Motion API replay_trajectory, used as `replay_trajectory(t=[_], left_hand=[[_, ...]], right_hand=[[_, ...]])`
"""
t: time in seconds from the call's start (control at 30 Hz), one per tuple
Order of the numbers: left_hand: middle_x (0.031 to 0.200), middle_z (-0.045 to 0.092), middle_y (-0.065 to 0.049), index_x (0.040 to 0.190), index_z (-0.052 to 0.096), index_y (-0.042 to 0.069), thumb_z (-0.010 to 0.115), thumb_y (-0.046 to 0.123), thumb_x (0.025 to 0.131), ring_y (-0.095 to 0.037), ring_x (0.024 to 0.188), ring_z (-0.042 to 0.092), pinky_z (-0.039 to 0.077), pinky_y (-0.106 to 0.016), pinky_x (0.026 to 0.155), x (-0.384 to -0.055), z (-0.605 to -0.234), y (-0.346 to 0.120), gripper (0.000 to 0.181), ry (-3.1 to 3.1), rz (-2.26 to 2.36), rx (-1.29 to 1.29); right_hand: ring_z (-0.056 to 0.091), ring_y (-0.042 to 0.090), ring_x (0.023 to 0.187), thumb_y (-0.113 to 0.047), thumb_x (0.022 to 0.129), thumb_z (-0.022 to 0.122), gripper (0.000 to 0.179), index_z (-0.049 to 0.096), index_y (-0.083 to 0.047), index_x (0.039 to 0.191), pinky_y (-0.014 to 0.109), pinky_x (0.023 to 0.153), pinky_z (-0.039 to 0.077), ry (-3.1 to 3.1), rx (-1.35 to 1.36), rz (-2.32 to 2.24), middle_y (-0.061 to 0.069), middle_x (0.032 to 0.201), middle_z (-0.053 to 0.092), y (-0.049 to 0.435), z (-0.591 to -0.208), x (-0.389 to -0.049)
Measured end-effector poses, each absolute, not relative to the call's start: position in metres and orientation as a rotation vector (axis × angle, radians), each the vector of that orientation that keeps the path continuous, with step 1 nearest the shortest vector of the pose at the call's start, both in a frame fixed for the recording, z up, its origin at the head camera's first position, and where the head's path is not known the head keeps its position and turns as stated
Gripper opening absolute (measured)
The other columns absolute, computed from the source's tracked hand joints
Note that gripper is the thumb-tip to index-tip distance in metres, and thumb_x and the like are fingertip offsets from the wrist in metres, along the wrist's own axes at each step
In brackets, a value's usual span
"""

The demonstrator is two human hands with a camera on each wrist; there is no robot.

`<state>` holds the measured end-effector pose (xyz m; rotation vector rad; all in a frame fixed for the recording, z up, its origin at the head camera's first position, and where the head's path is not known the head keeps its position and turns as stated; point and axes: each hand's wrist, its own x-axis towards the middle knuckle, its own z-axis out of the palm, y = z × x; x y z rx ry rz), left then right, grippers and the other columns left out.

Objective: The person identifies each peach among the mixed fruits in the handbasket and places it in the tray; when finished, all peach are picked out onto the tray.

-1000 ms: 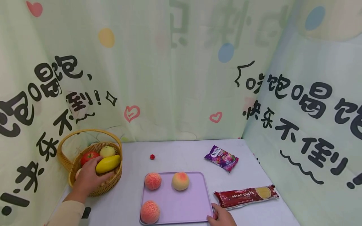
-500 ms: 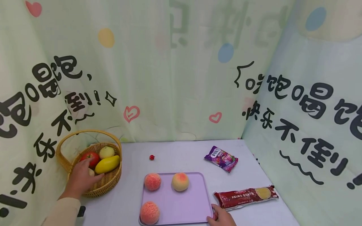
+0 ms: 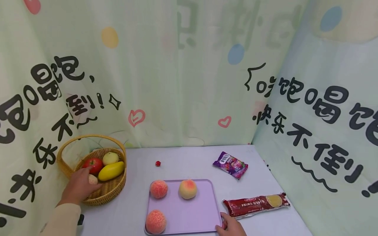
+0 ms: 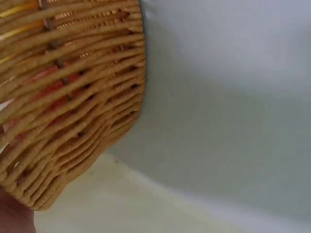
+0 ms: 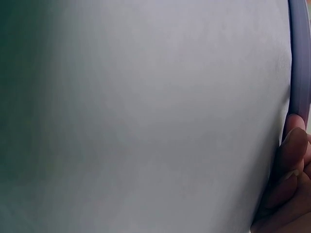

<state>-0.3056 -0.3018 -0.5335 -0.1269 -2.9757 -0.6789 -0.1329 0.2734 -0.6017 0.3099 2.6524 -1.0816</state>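
Observation:
My left hand (image 3: 78, 186) reaches over the near left rim of the wicker basket (image 3: 113, 193), thumb and fingers spread on either side of a pale round fruit (image 3: 93, 179). Part of that fruit is hidden by the hand. Around it in the basket lie a red fruit (image 3: 94, 165), a long yellow fruit (image 3: 111, 171) and a pale green one (image 3: 110, 158). The left wrist view shows the woven wall (image 4: 92, 92) close up. With curled fingers (image 5: 294, 145), my right hand (image 3: 230, 226) holds the lilac tray (image 3: 189, 216) by its near right edge.
Three peaches, one yellowish (image 3: 188, 189) and two pinker, like this front one (image 3: 156, 222), sit on the tray. Behind it lies a tiny red item (image 3: 158, 163). A purple candy bag (image 3: 231, 165) and a red spaghetti pack (image 3: 257, 205) lie right. Printed curtains (image 3: 189, 75) enclose the table.
My left hand has drawn back leftward within the basket, uncovering more of the red and yellow fruits and the pale round one. The right hand stays on the tray edge.

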Motion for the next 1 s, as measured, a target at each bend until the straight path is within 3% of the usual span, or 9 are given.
replay_trajectory(t=[0.23, 0.57, 0.7, 1.0], left_hand=[[0.135, 0.045, -0.037, 0.142, 0.042, -0.013, 0.087, 0.041, 0.077, -0.055, 0.120, 0.043, 0.043, -0.073, 0.099, -0.308, -0.533, -0.307, 0.096, -3.035, -0.566, -0.156], [0.128, 0.051, -0.038, 0.130, 0.050, -0.012, 0.091, 0.028, 0.074, -0.050, 0.108, 0.052, 0.046, -0.072, 0.097, -0.317, -0.535, -0.310, 0.081, -3.158, -0.486, -0.137], [0.123, 0.053, -0.037, 0.129, 0.051, -0.012, 0.087, 0.023, 0.077, -0.048, 0.102, 0.053, 0.049, -0.071, 0.092, -0.318, -0.537, -0.311, 0.072, -3.176, -0.471, -0.134], [0.119, 0.053, -0.040, 0.133, 0.048, -0.014, 0.083, 0.019, 0.081, -0.049, 0.101, 0.055, 0.047, -0.073, 0.094, -0.322, -0.538, -0.310, 0.071, -3.203, -0.480, -0.124]], right_hand=[[0.049, 0.016, 0.067, -0.028, 0.091, 0.077, 0.067, 0.053, 0.016, 0.135, 0.032, 0.065, 0.042, 2.663, 0.300, -1.082, 0.002, 0.074, 0.053, 0.273, -0.599, -0.132], [0.049, 0.015, 0.067, -0.030, 0.091, 0.077, 0.069, 0.052, 0.015, 0.136, 0.032, 0.066, 0.042, 2.626, 0.316, -1.083, 0.002, 0.075, 0.053, 0.274, -0.602, -0.133], [0.049, 0.015, 0.066, -0.029, 0.091, 0.077, 0.068, 0.052, 0.016, 0.136, 0.031, 0.064, 0.042, 2.616, 0.309, -1.097, 0.002, 0.073, 0.054, 0.275, -0.603, -0.134], [0.049, 0.015, 0.065, -0.028, 0.090, 0.077, 0.066, 0.054, 0.016, 0.133, 0.029, 0.063, 0.042, 2.666, 0.275, -1.096, 0.001, 0.072, 0.053, 0.275, -0.601, -0.132]])
